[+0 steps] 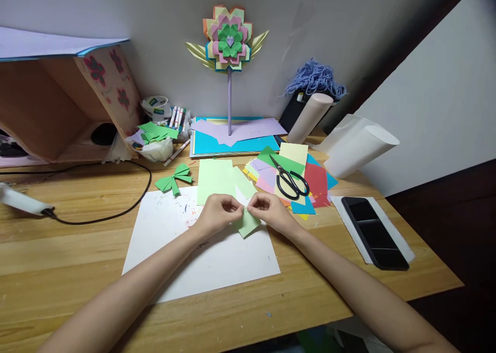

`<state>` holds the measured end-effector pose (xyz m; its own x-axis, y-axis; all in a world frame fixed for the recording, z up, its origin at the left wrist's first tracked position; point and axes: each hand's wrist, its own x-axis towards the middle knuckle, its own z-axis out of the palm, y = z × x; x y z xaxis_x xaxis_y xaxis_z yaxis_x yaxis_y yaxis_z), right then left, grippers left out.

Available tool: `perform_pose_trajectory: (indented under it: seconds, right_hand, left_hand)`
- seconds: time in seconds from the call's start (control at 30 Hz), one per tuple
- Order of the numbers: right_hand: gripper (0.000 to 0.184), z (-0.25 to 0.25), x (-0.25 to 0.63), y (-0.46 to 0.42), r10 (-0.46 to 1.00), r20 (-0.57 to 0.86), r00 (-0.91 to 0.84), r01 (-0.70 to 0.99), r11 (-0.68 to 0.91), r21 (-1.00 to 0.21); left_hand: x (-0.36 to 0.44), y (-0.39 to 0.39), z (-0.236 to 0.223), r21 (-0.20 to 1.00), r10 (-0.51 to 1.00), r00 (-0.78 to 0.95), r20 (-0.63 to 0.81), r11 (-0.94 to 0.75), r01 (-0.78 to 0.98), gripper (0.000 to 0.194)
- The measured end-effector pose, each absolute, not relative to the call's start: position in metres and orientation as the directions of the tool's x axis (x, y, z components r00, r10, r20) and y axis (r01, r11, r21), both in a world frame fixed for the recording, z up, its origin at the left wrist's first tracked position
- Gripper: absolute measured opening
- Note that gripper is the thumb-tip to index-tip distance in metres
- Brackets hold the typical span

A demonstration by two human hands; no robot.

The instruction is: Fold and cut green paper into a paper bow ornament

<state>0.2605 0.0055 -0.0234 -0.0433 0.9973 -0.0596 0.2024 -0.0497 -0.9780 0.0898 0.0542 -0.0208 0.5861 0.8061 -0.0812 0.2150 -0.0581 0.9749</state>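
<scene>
My left hand (217, 214) and my right hand (271, 211) meet over a white sheet (201, 255) on the wooden desk (77, 239). Both pinch a small light green folded paper piece (248, 224), fingers closed on its top edge. Just behind the hands lies a larger light green sheet (215, 180). A dark green folded paper bow (175, 178) sits to the left of it.
Black scissors (290, 182) rest on a fan of coloured paper squares (310, 180) right of the hands. A black phone (374, 231) lies at the right. A paper flower on a stick (229, 37) stands at the back above stacked sheets (232, 138). A black cable (116, 208) crosses the left.
</scene>
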Motion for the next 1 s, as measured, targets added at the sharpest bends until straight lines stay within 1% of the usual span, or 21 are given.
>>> perform_pose_trajectory:
  seconds: [0.27,0.4,0.53,0.63,0.7,0.77,0.87,1.0]
  right_hand:
    - [0.013,-0.019,0.266,0.009,0.980,-0.174,-0.096,0.143,-0.159,-0.977]
    - [0.015,-0.018,0.270,0.010,0.971,-0.202,-0.127,0.153,-0.182,-0.971]
    - [0.022,-0.012,0.275,0.010,0.958,-0.225,-0.177,0.150,-0.199,-0.968]
    - [0.022,-0.009,0.276,0.010,0.945,-0.242,-0.222,0.169,-0.207,-0.964]
    - [0.023,-0.010,0.276,0.011,0.944,-0.256,-0.207,0.163,-0.225,-0.961]
    - [0.025,-0.013,0.276,0.012,0.944,-0.276,-0.179,0.121,-0.257,-0.959]
    - [0.027,-0.017,0.277,0.013,0.940,-0.297,-0.168,0.072,-0.289,-0.955]
    - [0.027,-0.017,0.276,0.012,0.941,-0.298,-0.158,0.078,-0.289,-0.954]
  left_hand:
    - [0.091,0.054,-0.020,0.976,0.821,0.564,-0.090,-0.039,0.213,0.013]
    - [0.091,0.054,-0.019,0.975,0.824,0.557,-0.102,-0.027,0.219,0.013]
    - [0.091,0.056,-0.021,0.984,0.879,0.467,-0.094,0.010,0.179,0.016]
    - [0.091,0.059,-0.023,0.991,0.914,0.399,-0.073,0.020,0.136,0.018]
    - [0.090,0.060,-0.025,0.992,0.916,0.394,-0.068,0.019,0.127,0.019]
    - [0.090,0.060,-0.025,0.993,0.907,0.417,-0.058,0.009,0.119,0.024]
    - [0.090,0.059,-0.026,0.991,0.895,0.446,-0.020,-0.040,0.126,0.031]
    - [0.091,0.057,-0.024,0.986,0.894,0.447,-0.008,-0.067,0.152,0.027]
